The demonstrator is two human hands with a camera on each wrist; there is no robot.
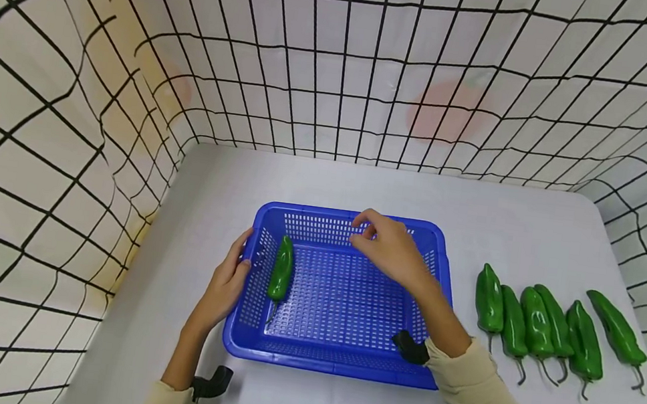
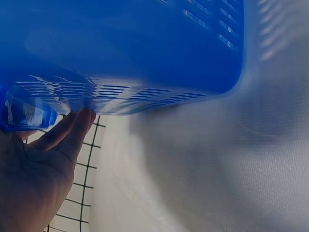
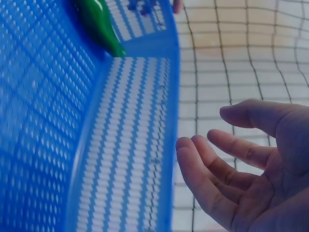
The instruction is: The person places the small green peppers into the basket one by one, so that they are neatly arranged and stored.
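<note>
In the blue basket (image 1: 333,367), one green pepper (image 1: 281,269) lies near the left wall, with its stem toward the near side. The left hand (image 1: 227,278) touches the outside of this wall with rather straight fingers and, as I judge, does not clasp it. The right hand (image 1: 394,244) is above the far part of the basket, its fingers softly bent and grasping nothing. To work well here, I would let the left hand steady the basket, and lay any further pepper gently beside the first, in the same direction, so the stem does not catch in the holes. The right arm (image 1: 445,321) crosses the right edge, so it should pass a little above it. Inside, the widest room is right of the pepper. Six other peppers (image 1: 539,323) lie on the table (image 1: 527,220), right of the basket; a black wire grid (image 1: 345,54) rises along the table's far edge.
</note>
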